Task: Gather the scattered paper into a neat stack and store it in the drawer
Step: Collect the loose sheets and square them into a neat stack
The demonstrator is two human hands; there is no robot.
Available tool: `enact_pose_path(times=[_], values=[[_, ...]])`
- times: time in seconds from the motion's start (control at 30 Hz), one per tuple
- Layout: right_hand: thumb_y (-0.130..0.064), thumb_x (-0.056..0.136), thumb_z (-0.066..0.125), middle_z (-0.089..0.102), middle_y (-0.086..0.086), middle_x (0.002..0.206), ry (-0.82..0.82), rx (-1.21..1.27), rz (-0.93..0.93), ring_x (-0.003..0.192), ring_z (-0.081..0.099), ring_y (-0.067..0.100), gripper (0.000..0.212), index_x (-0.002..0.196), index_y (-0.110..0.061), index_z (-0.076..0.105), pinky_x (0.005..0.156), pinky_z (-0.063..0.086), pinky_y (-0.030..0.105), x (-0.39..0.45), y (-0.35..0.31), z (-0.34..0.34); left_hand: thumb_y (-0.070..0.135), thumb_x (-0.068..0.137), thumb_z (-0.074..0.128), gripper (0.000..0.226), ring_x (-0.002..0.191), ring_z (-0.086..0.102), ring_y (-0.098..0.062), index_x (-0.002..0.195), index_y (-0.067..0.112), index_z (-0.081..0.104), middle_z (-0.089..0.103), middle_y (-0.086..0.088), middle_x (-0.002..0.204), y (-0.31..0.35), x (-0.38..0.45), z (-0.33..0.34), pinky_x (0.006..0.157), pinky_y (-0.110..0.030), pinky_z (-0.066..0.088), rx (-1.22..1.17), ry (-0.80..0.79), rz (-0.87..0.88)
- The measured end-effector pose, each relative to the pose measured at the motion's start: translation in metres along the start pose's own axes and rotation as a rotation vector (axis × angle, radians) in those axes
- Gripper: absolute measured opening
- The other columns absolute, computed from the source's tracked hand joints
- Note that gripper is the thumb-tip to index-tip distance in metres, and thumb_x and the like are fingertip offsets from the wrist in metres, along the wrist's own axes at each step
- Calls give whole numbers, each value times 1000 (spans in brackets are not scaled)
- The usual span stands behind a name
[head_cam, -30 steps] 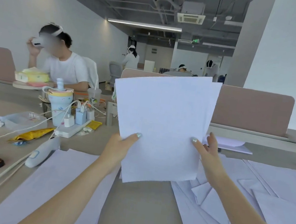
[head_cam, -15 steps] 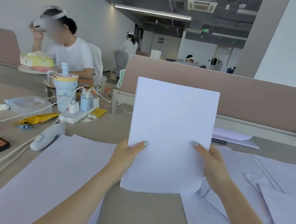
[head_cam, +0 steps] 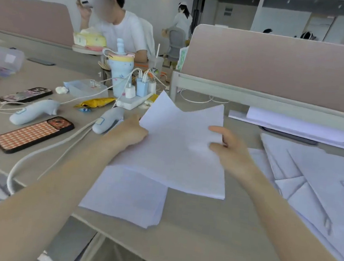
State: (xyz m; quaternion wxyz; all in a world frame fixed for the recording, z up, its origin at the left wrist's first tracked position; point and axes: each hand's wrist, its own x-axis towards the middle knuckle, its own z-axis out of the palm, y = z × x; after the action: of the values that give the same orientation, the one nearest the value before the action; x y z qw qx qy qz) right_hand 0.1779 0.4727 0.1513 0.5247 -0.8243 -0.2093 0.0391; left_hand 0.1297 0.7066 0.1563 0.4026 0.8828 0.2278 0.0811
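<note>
A bundle of white paper sheets (head_cam: 177, 150) lies tilted low over the desk, its far corners splayed. My left hand (head_cam: 130, 132) grips its left edge. My right hand (head_cam: 230, 150) holds the right edge, fingers curled over the top. Under the bundle's near end a second pile of white sheets (head_cam: 127, 196) lies flat by the desk's front edge. More loose sheets (head_cam: 317, 182) are scattered overlapping on the right. No drawer is in view.
Left of the paper lie two phones (head_cam: 35, 134), two pale blue controllers (head_cam: 106, 121), white cables, a power strip (head_cam: 131, 103) with chargers and a pastel cup (head_cam: 119, 73). A pink divider (head_cam: 284, 68) stands behind. A person sits at the far left.
The bundle has come down from upright in front of me to nearly flat over the desk, shifted left above the near pile. My view has tilted down and turned left.
</note>
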Motion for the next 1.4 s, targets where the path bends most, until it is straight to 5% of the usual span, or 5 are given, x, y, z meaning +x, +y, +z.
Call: enact_pose_path(times=[0.17,0.37,0.77,1.13,1.4], values=[[-16,90,46,53,-7,96,-189,-52,133,79,55,8,52,141,-21,35,63,41,12,-15,15,77,14,83,52,22,64,50,-20,104,9,51,53,-8,90,-63,-14,-21,50,-25,34,155,69,-168],[-32,87,46,11,-9,156,-144,-464,138,144,11,20,69,148,-29,13,117,4,42,-16,29,110,28,81,59,77,139,23,-34,147,18,20,24,-13,150,-94,-20,-18,109,-43,29,335,126,-247],[-42,93,37,24,-4,154,-55,-692,195,146,9,20,56,144,-21,28,117,1,48,6,63,66,40,80,61,73,129,42,-19,145,23,32,36,7,145,-52,-2,32,97,-25,38,-269,-131,-178],[-31,91,53,33,-7,149,-6,-173,225,132,35,13,52,140,-25,39,105,33,30,-4,65,-26,29,92,39,48,146,2,-28,137,12,36,11,-9,158,11,0,127,118,-44,6,707,45,219],[-26,91,55,38,2,149,381,-468,373,138,29,22,46,135,-18,47,112,28,37,-66,122,-135,29,93,47,56,92,44,-15,145,23,28,48,1,131,135,-64,213,65,-25,36,-161,-548,195]])
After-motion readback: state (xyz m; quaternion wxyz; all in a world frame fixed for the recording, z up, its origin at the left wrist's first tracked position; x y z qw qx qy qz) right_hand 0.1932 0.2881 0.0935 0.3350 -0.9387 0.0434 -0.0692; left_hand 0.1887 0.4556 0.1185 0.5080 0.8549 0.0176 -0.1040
